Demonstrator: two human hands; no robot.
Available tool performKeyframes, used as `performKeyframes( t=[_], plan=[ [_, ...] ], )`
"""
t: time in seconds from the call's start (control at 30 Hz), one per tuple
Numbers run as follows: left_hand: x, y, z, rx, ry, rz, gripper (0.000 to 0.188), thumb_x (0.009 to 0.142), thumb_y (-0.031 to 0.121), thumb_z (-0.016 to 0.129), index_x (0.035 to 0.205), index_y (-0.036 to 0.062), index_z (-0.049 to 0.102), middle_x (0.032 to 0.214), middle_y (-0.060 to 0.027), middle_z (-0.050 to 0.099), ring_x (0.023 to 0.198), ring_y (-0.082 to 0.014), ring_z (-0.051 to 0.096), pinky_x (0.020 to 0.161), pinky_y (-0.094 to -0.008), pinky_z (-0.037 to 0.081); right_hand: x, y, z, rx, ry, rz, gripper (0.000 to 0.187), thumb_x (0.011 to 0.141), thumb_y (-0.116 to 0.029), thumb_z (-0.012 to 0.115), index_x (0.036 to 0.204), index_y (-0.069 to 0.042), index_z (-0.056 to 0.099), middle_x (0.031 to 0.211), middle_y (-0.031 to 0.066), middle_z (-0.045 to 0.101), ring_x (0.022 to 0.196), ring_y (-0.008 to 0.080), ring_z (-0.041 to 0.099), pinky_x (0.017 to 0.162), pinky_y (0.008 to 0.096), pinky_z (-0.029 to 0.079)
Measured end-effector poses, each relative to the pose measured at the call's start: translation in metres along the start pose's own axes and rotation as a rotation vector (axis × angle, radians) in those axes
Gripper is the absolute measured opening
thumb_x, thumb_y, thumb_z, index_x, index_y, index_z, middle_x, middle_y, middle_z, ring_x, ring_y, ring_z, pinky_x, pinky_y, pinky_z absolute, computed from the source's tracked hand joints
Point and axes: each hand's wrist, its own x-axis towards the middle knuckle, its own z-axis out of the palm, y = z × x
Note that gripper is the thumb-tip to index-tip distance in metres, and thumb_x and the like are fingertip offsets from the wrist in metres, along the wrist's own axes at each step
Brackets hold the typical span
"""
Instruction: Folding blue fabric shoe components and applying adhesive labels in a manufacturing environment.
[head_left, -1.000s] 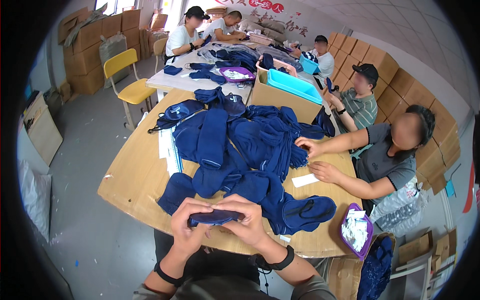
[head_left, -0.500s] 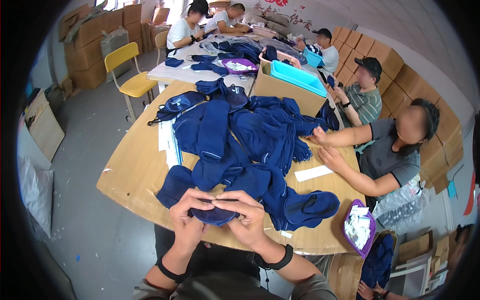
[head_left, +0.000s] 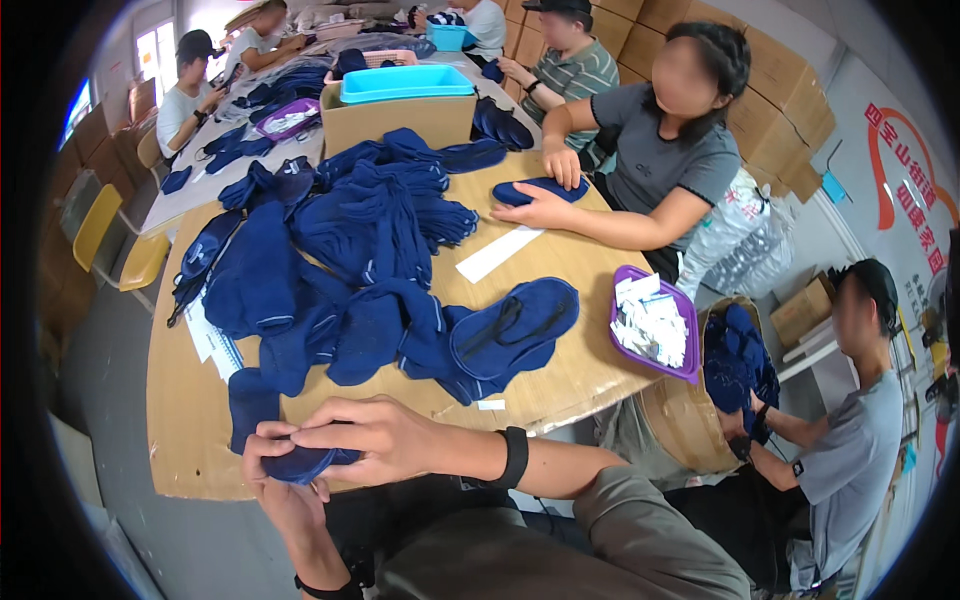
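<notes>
Both of my hands are closed on a small folded navy blue cloth piece [head_left: 305, 464] with a rounded edge, held over the near left edge of the table. My left hand [head_left: 283, 497] grips its left side, and my right hand [head_left: 375, 438] reaches across and pinches it from the right. Fingers cover much of the piece, so its full shape is hidden. Just beyond my hands lies a heap of navy socks [head_left: 375, 325]. To their right, a navy slipper-shaped piece [head_left: 540, 320] with black cords lies flat on top of more navy fabric.
A purple basket [head_left: 688, 373] of white slips sits at the table's right corner. Across from it, a co-worker's hands [head_left: 545, 200] hold a navy sole-shaped piece. Another person reaches into a carton [head_left: 660, 430] at right. A cardboard box [head_left: 395, 120] carries a blue tray [head_left: 408, 84].
The view has swung right, bringing a person by the carton into sight. My hands still hold the cloth piece, now turned. The co-worker opposite now has a navy sole-shaped piece in both hands.
</notes>
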Motion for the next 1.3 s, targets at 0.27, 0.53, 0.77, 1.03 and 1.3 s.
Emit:
performKeyframes(
  t=[0.27, 0.53, 0.77, 1.03, 1.3],
  plan=[
    [-0.01, 0.004, -0.004, 0.206, -0.032, 0.067, 0.027, 0.07, -0.011, 0.051, 0.095, -0.0035, 0.059, 0.1, -0.0157, 0.055, 0.072, -0.0171, 0.061, 0.047, -0.0201, 0.049, -0.002, -0.005, -0.005, 0.235, 0.024, 0.2, 0.039, 0.072, -0.014, 0.083, 0.107, -0.001, 0.072, 0.094, 0.0126, 0.067, 0.079, 0.0223, 0.066, 0.066, 0.0301, 0.052],
    [-0.006, -0.001, -0.011, 0.555, -0.097, 0.365, 0.023, 0.072, 0.003, 0.066, 0.094, -0.0038, 0.067, 0.096, -0.0188, 0.066, 0.09, -0.0273, 0.063, 0.081, -0.0348, 0.05, -0.004, 0.003, -0.006, 0.285, -0.005, 0.256, 0.035, 0.074, -0.016, 0.083, 0.103, 0.001, 0.073, 0.09, 0.0135, 0.07, 0.078, 0.0213, 0.066, 0.066, 0.0296, 0.051],
    [0.002, 0.008, -0.008, 0.339, -0.294, 0.13, 0.038, 0.079, -0.005, 0.074, 0.115, -0.0045, 0.063, 0.112, -0.0151, 0.063, 0.098, -0.0187, 0.065, 0.083, -0.0283, 0.053, 0.006, -0.001, -0.018, 0.174, -0.068, 0.417, 0.032, 0.071, -0.008, 0.082, 0.1, 0.002, 0.074, 0.085, 0.0132, 0.071, 0.076, 0.0175, 0.066, 0.067, 0.0264, 0.049],
    [0.004, -0.001, -0.004, 0.222, -0.18, 0.075, 0.028, 0.084, -0.011, 0.061, 0.111, -0.0059, 0.064, 0.112, -0.0169, 0.062, 0.079, -0.0147, 0.066, 0.061, -0.0245, 0.057, -0.004, 0.008, 0.002, 0.227, 0.084, 0.442, 0.035, 0.071, 0.002, 0.075, 0.105, 0.003, 0.072, 0.1, 0.0143, 0.069, 0.088, 0.0187, 0.065, 0.077, 0.0274, 0.05],
    [0.004, -0.009, -0.004, 0.155, -0.142, 0.075, 0.023, 0.082, -0.012, 0.06, 0.103, -0.0053, 0.067, 0.112, -0.0174, 0.062, 0.077, -0.0143, 0.066, 0.047, -0.0194, 0.052, -0.008, 0.001, 0.007, 0.176, 0.079, 0.446, 0.034, 0.076, 0.005, 0.072, 0.109, 0.004, 0.071, 0.112, 0.0178, 0.066, 0.104, 0.0229, 0.063, 0.089, 0.0315, 0.05]
  ],
)
